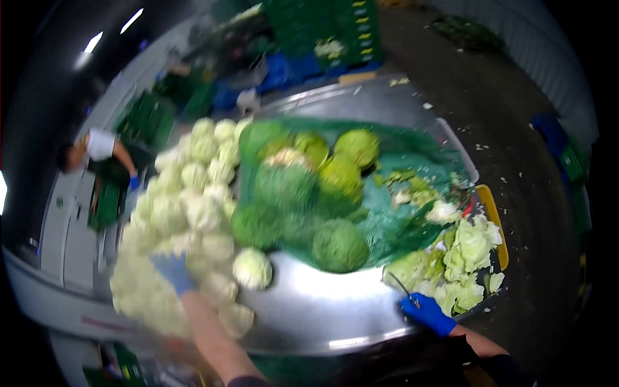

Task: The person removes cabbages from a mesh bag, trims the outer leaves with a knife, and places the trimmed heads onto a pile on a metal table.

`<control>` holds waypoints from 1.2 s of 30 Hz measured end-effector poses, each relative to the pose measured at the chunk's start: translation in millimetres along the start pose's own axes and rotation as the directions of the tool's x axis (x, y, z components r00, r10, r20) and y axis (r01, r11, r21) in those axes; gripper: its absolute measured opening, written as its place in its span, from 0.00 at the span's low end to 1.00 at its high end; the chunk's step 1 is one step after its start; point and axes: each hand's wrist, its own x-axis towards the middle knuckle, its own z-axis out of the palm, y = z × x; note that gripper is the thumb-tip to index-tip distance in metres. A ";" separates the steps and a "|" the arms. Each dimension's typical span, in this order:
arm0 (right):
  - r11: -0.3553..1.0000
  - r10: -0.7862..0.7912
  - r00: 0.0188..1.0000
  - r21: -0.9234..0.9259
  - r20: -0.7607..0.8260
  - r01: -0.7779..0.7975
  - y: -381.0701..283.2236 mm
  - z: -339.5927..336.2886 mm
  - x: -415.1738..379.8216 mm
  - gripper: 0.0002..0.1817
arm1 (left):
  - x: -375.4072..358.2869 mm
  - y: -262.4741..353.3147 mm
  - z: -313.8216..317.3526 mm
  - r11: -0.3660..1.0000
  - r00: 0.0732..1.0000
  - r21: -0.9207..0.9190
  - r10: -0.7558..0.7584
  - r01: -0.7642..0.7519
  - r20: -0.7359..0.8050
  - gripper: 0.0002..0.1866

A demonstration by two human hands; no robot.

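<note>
My left hand (173, 271), in a blue glove, reaches over the pile of pale trimmed cabbages (169, 216), its fingers spread against the nearest heads; motion blurs it somewhat. One cabbage (252, 268) sits at the pile's right edge on the metal table (290, 303). My right hand (427, 313), also gloved in blue, is closed around a knife (397, 282) with a thin dark blade pointing up and left. Beside that blade lie torn outer leaves (471, 248). Between the hands and farther back, a green mesh bag (387, 242) lies spread, with several greener cabbages (338, 177) in and under it.
A yellow crate (494, 226) and a grey bin edge (461, 149) stand along the table's right side. Stacked green crates (316, 29) rise at the back. A person in a white top (100, 146) works at the left. Leaf scraps litter the floor (535, 213).
</note>
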 end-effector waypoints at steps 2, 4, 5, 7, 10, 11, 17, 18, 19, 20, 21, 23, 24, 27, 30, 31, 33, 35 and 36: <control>0.996 0.060 0.996 0.057 0.066 -0.064 23.1 1.3 2.5 0.17 | -8.6 0.6 -0.2 0.991 0.995 0.091 0.090 -0.094 0.048 0.44; 0.978 0.124 0.986 0.157 0.108 -0.140 20.4 5.3 6.2 0.18 | -17.5 6.6 8.7 0.995 0.997 0.070 0.061 -0.065 0.051 0.44; 0.971 0.146 0.982 0.172 0.117 -0.165 18.3 6.4 9.2 0.17 | -16.6 1.9 4.4 0.993 0.996 0.101 0.058 -0.064 0.067 0.44; 0.974 0.149 0.985 0.160 0.092 -0.162 54.3 14.7 30.1 0.16 | -20.8 -1.2 5.6 0.989 0.996 0.138 0.034 -0.045 0.078 0.43; 0.991 0.022 0.996 0.131 -0.081 -0.011 67.4 -6.6 37.7 0.18 | -15.3 -14.5 -0.7 0.991 0.997 0.117 -0.064 0.061 0.029 0.43; 0.965 0.066 0.991 0.258 -0.112 -0.035 98.4 -7.8 51.1 0.17 | -21.9 -17.6 -3.1 0.990 0.996 0.122 -0.075 0.068 0.051 0.43; 0.994 -0.111 0.930 -0.056 -0.350 0.098 145.0 -91.0 75.2 0.09 | -109.7 -32.5 19.3 0.979 0.990 0.194 -0.080 0.056 0.116 0.41; 0.965 -0.051 0.938 0.225 -0.343 0.135 134.9 -106.1 68.8 0.07 | -127.1 -35.5 32.4 0.977 0.991 0.207 -0.071 0.045 0.115 0.39; 0.951 -0.037 0.935 0.275 -0.353 0.141 139.8 -124.9 70.4 0.07 | -138.3 -39.7 37.0 0.966 0.988 0.258 -0.067 0.029 0.137 0.38; 0.903 0.015 0.936 0.408 -0.353 0.139 145.6 -141.5 73.2 0.07 | -150.0 -41.6 41.7 0.956 0.986 0.292 -0.057 0.009 0.158 0.37; 0.885 0.112 0.942 0.462 -0.316 0.050 122.3 -166.6 61.9 0.07 | -160.1 -44.3 44.8 0.943 0.982 0.331 -0.042 -0.022 0.183 0.36; 0.925 0.175 0.929 0.376 -0.327 -0.042 135.7 -201.8 71.4 0.08 | -169.7 -49.8 44.0 0.906 0.969 0.409 0.007 -0.111 0.247 0.33; 0.912 0.246 0.922 0.394 -0.299 -0.115 134.1 -218.1 72.3 0.08 | -198.4 -41.1 65.6 0.875 0.955 0.450 0.043 -0.178 0.295 0.32; 0.927 0.171 0.922 0.374 -0.346 -0.032 149.9 -265.1 81.2 0.10 | -295.3 -17.4 145.2 0.820 0.873 0.440 0.139 -0.367 0.468 0.26; 0.936 0.228 0.852 0.348 -0.471 -0.059 134.2 -278.8 86.2 0.10 | -260.8 -60.7 159.2 0.624 0.647 0.418 0.191 -0.661 0.738 0.21; 0.941 0.198 0.827 0.339 -0.526 -0.010 130.7 -271.7 85.5 0.10 | -283.6 -68.6 184.1 0.809 0.692 0.365 0.069 -0.461 0.719 0.20; 0.846 0.198 0.893 0.530 -0.403 0.052 127.1 -248.5 87.2 0.09 | -329.7 -87.6 238.3 0.823 0.593 0.308 0.042 -0.476 0.804 0.19; 0.817 0.273 0.926 0.572 -0.261 -0.079 126.9 -219.9 86.7 0.09 | -358.3 -105.7 281.2 0.733 0.534 0.369 -0.008 -0.572 0.845 0.21; 0.772 0.284 0.924 0.632 -0.256 -0.062 145.6 -200.6 91.6 0.09 | -359.0 -122.7 298.8 0.701 0.479 0.336 0.010 -0.629 0.878 0.21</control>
